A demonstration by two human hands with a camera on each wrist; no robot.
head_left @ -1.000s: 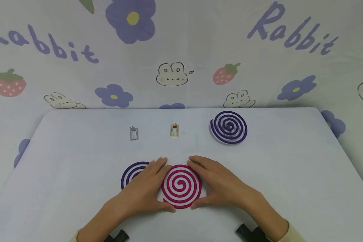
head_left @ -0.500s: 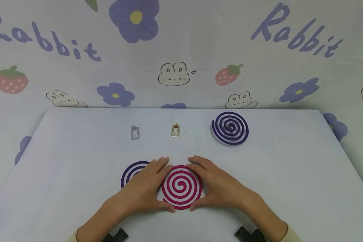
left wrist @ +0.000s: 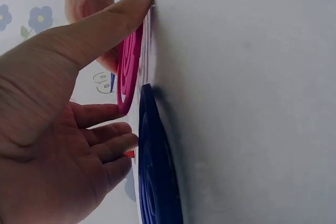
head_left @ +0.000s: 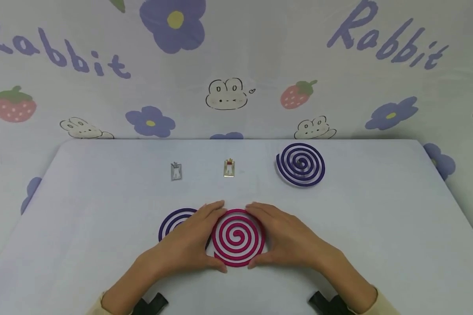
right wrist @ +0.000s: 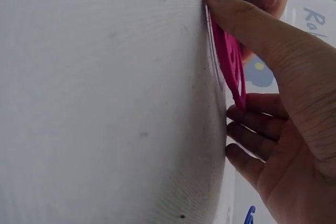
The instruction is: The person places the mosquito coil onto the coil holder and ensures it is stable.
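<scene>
In the head view a pink mosquito coil lies between both hands. My left hand holds its left edge with thumb and fingers, and my right hand holds the right edge the same way. Both wrist views show the pink coil edge-on, its finger-side edge tilted a little off the white surface. A dark blue coil lies flat beside it, partly hidden under my left hand. Another dark blue coil sits at the back right, its rings sagging unevenly.
Toward the back of the white table lie a small silver metal frame and a small gold one with a red patch. Behind the table hangs a cloth printed with rabbits, flowers and strawberries.
The pink coil and both hands have shifted slightly away from the person, toward the back of the table. Both hands keep their hold. The other coils and the metal frames stay put.
</scene>
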